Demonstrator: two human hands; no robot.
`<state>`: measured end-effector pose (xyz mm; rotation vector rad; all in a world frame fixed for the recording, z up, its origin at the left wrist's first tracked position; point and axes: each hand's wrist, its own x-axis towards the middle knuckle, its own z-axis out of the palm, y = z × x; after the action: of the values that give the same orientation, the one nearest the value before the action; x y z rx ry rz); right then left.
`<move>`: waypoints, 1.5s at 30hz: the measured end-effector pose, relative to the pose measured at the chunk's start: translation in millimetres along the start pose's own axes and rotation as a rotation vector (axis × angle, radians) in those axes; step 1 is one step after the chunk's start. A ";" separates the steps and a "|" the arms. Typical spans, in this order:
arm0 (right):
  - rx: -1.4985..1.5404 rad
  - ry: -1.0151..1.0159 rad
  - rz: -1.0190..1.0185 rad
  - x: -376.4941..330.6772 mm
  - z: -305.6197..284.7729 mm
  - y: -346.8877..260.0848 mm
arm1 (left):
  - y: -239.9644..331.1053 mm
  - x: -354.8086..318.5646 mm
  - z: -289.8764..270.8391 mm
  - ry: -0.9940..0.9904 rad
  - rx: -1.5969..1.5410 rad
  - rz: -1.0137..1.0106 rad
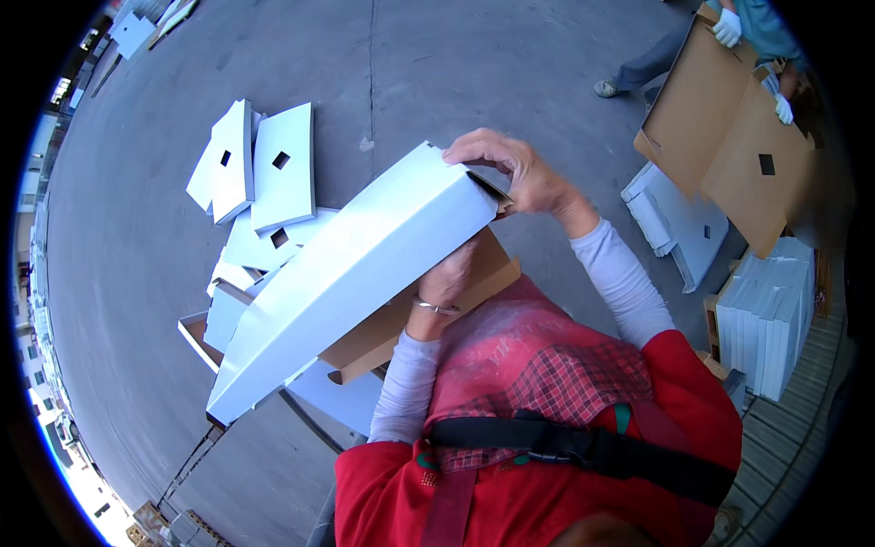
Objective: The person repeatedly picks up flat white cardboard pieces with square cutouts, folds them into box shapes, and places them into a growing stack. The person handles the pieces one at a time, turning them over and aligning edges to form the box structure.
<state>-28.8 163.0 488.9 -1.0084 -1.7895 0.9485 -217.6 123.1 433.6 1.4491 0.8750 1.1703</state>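
A long white cardboard box (351,273) is held up at a slant in front of me, its brown inside showing at the right end. My right hand (515,169) grips that end, with the thumb near a dark opening and the fingers bent over the top edge. Against the near lower side is my left hand (448,273), a bracelet on its wrist; the box partly covers its fingers. Below the white box sits an opened cardboard piece with a brown inner face (374,333), close to my apron.
Several flat white boxes (284,169) with dark square holes lie piled ahead to the left. At the right, a person in white gloves (727,27) holds a large opened brown carton (752,155). Below it stand white boxes stacked upright (761,314).
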 end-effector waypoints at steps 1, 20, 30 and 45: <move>0.001 0.029 0.014 -4.8 -1.2 0.9 | -3.5 0.7 2.4 -0.034 -0.006 -0.011; -0.663 0.850 0.157 -38.0 56.0 63.7 | 52.5 103.6 85.5 0.564 0.033 0.201; -1.109 0.228 0.078 -32.2 -88.8 70.2 | 38.3 110.3 91.2 0.344 -0.459 -0.038; 0.045 0.757 0.790 -217.6 -288.9 161.3 | -171.5 -24.7 -85.1 0.458 -0.290 -0.889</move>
<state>344.7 87.3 381.1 -1.8011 -0.7255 0.8608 -295.3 157.3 260.2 0.4313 1.3988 0.8742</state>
